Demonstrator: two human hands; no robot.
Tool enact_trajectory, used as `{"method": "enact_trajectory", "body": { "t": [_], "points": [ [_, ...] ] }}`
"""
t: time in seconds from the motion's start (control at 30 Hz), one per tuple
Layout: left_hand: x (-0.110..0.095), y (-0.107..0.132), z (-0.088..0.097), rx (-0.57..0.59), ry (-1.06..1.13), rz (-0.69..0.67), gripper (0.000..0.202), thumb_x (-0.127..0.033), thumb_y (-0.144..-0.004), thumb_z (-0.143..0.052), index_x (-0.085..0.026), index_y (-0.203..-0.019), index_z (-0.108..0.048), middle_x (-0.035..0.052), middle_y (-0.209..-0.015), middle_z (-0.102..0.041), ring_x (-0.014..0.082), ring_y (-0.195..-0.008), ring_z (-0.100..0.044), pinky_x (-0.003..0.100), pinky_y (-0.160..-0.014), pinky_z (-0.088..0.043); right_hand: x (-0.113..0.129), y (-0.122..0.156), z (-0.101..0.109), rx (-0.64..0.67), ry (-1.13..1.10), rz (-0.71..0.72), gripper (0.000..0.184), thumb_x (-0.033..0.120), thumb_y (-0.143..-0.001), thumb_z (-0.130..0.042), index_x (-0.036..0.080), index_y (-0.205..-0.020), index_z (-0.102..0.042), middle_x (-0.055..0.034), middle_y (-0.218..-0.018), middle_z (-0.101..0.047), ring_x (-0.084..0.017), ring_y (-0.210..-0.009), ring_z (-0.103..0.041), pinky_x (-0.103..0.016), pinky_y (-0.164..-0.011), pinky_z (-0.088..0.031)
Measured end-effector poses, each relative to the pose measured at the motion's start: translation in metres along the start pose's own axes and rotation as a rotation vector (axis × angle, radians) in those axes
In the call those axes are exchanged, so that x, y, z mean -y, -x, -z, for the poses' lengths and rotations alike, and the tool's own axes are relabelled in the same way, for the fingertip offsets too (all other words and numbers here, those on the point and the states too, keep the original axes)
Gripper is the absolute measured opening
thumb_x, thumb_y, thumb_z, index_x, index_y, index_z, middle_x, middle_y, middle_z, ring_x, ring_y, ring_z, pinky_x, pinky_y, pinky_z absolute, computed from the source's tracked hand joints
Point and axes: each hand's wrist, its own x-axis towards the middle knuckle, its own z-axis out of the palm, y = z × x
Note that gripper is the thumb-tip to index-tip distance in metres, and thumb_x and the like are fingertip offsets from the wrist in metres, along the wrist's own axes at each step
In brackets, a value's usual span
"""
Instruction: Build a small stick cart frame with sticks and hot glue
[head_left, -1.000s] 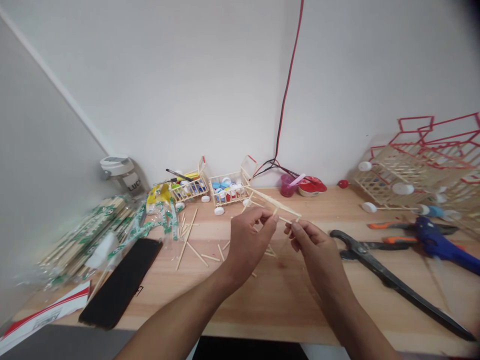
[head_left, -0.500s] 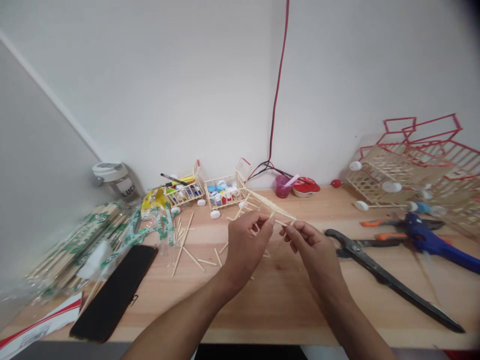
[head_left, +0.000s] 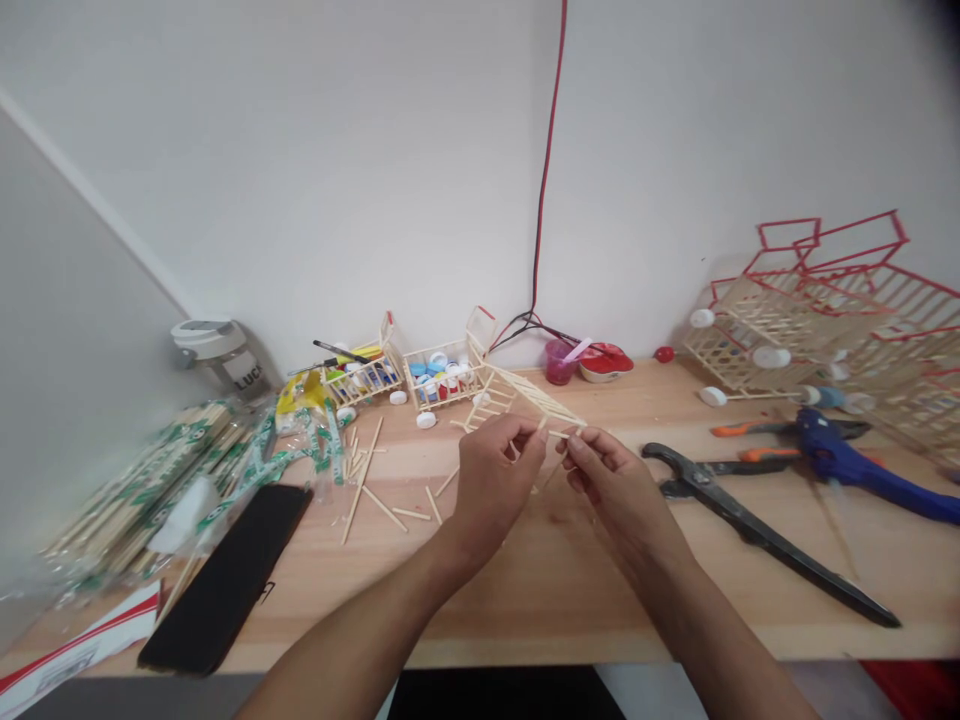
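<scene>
The person sits or stands close to the tabletop (head_left: pixel 555 620), and both forearms reach toward its middle. There, in front of the small carts (head_left: pixel 446 382), is the stick frame (head_left: pixel 538 394), made of thin pale sticks set side by side. The left hand (head_left: pixel 495 485) has thumb and forefinger pinched together on the near edge of this frame. The right hand (head_left: pixel 619 490) pinches, also with the fingertips, the end of a short stick (head_left: pixel 559 434), which lies across between the two hands. Whether this stick is already fixed to the frame, I cannot tell from here; whether the far side of the frame rests on the wood, I also cannot tell.

To do this part well, in my opinion, the left hand should be calm and only hold, while the right one makes the small corrections. The pressure should be light, because such thin sticks probably bend or come loose easily. It would also help to put the wrists down on the tabletop, and to compare the short stick with its neighbours, so that it lies parallel.
</scene>
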Motion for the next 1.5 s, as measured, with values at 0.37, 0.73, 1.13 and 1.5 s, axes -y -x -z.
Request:
{"method": "enact_trajectory", "body": {
  "t": [0.37,0.73,1.13,1.5],
  "points": [
    [0.007,0.0,-0.006,0.011,-0.05,-0.026,0.016,-0.02,-0.088,-0.061,-0.015,-0.075,-0.069,0.0011,-0.07,-0.066,0.0129,-0.065,-0.055,0.025,-0.064,-0.039,-0.002,-0.002,0.004,0.026,-0.08,-0.104,0.041,0.046,-0.05,-0.092,0.019,-0.07,-0.069,-0.0017,-0.078,-0.066,-0.009,-0.065,-0.051,-0.02,-0.053,-0.04],
    [0.011,-0.002,-0.005,0.018,-0.049,-0.041,0.017,-0.021,-0.087,-0.06,-0.016,-0.074,-0.069,0.0014,-0.07,-0.068,0.0129,-0.064,-0.056,0.025,-0.063,-0.04,-0.005,-0.003,0.005,0.064,-0.073,-0.107,0.042,0.048,-0.05,-0.092,0.019,-0.068,-0.068,-0.0026,-0.078,-0.066,-0.01,-0.065,-0.053,-0.021,-0.053,-0.041],
    [-0.004,-0.008,0.01,0.091,0.095,0.094,0.015,-0.021,-0.087,-0.061,-0.016,-0.076,-0.07,-0.0002,-0.073,-0.071,0.0123,-0.07,-0.062,0.021,-0.065,-0.045,0.0,0.001,0.004,0.048,0.005,0.081,0.032,0.048,-0.072,-0.08,0.019,-0.072,-0.065,-0.0001,-0.075,-0.063,-0.009,-0.059,-0.044,-0.025,-0.053,-0.032],
    [-0.007,-0.006,0.006,0.063,0.047,0.043,0.016,-0.019,-0.086,-0.059,-0.016,-0.075,-0.069,-0.0004,-0.07,-0.069,0.0099,-0.061,-0.057,0.019,-0.056,-0.042,0.0,0.002,0.003,0.034,0.037,0.1,0.03,0.048,-0.077,-0.076,0.021,-0.073,-0.063,-0.0001,-0.078,-0.062,-0.01,-0.058,-0.042,-0.026,-0.052,-0.03]
  ]
}}
